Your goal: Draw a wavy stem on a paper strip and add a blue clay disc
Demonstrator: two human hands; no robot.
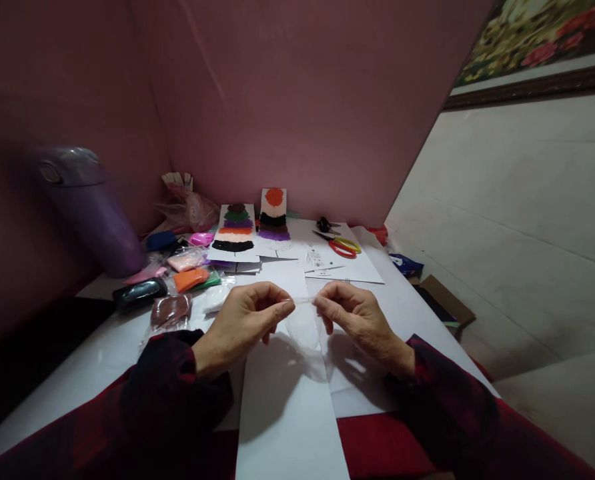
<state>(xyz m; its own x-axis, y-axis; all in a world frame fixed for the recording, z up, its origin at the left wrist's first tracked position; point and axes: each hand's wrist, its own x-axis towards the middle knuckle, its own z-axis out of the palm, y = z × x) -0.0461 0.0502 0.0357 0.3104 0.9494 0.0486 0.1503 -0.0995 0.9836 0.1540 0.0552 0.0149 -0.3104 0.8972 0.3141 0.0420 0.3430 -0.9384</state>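
Note:
Between my two hands hangs a clear plastic bag, thin and see-through, its top edge stretched level. My left hand pinches one end of that edge between thumb and forefinger. At the other end my right hand grips it the same way. Whether anything is inside the bag, I cannot tell. Below it lies a long white card strip, reaching toward me over the table edge. Just left of my left hand rests a bag of white clay, beside a bag of brown clay.
Bagged clay in orange, black and other colours lies to the left, near a purple bottle. Painted cards stand at the back. Scissors with red and yellow handles lie on white paper. A cardboard box sits right.

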